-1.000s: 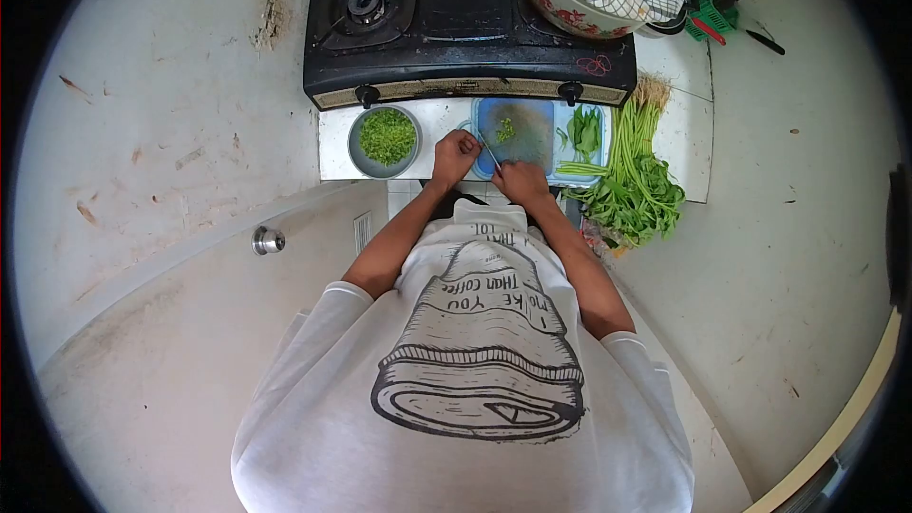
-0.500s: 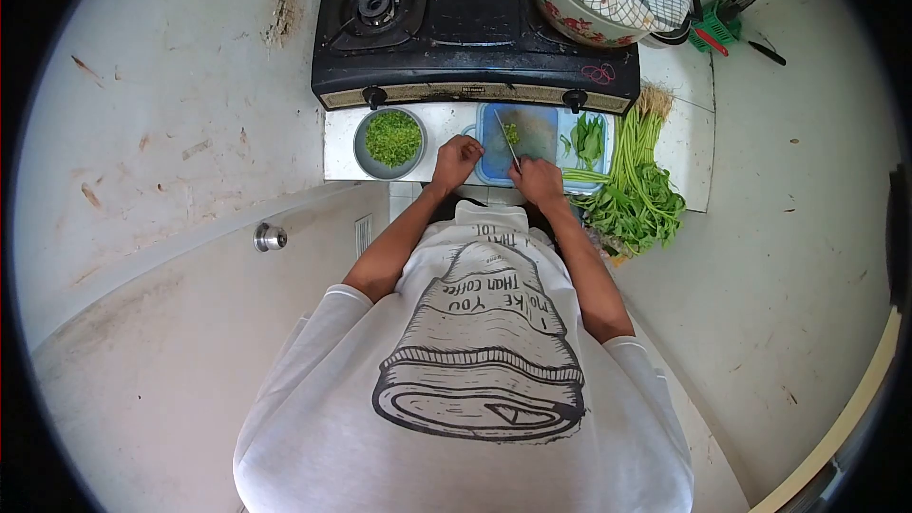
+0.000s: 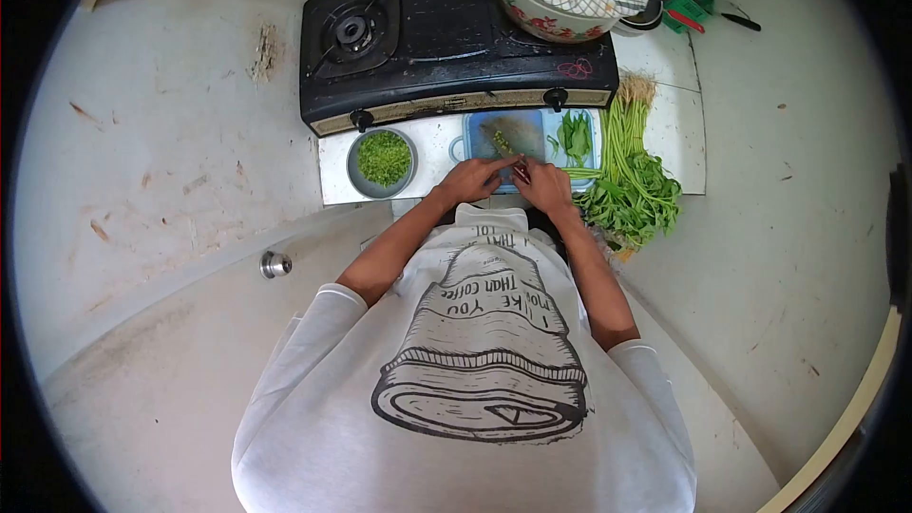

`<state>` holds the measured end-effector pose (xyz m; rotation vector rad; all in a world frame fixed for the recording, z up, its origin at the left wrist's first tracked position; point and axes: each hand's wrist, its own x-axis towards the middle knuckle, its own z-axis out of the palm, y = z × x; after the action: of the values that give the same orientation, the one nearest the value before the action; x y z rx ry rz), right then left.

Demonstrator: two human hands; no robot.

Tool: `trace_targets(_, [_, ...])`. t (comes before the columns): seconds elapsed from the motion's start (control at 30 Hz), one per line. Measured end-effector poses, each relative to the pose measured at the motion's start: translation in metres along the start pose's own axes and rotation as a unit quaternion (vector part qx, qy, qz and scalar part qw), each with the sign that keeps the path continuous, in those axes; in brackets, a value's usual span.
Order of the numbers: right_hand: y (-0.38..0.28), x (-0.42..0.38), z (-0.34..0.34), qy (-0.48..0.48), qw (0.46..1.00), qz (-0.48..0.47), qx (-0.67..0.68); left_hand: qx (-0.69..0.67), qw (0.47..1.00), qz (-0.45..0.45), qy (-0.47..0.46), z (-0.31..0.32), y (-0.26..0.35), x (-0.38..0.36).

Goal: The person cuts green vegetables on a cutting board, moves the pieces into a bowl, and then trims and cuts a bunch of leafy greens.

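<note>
Right hand (image 3: 546,188): fingers clamped on slim knife (image 3: 521,171), aslant over rectangular blue cutting board (image 3: 530,135) | left hand (image 3: 472,180): index extended toward knife, thumb apart, contact hard to tell | round grey bowl (image 3: 376,193), finely chopped greens (image 3: 384,159), left of fingers | white shirt (image 3: 323,418): "THAN COFFEE"

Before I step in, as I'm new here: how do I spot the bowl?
Find the black stove, then the white counter before it. On the counter's left end sits the bowl, round and grey; its greens are finely chopped, the bunch at right long-stalked.
</note>
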<state>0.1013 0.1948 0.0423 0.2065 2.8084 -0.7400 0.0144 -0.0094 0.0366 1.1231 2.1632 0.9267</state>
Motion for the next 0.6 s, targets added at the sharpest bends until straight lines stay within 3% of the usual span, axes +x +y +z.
trace_targets(0.13, [0.002,-0.007,-0.006,-0.002,1.0,0.011,-0.011,0.024,0.999,-0.03,-0.037,-0.011,0.005,0.011])
trace_targets(0.27, [-0.001,-0.016,-0.018,-0.012,0.999,0.044,-0.017,0.038,0.999,-0.011,-0.011,-0.01,-0.016,0.02])
trace_targets(0.43, [0.018,-0.029,-0.015,-0.004,1.0,0.015,0.008,0.064,0.994,-0.063,-0.062,-0.034,-0.004,0.028])
trace_targets(0.6, [0.033,-0.045,-0.019,0.016,0.999,0.004,0.039,0.039,0.995,-0.077,-0.045,-0.029,-0.025,0.027])
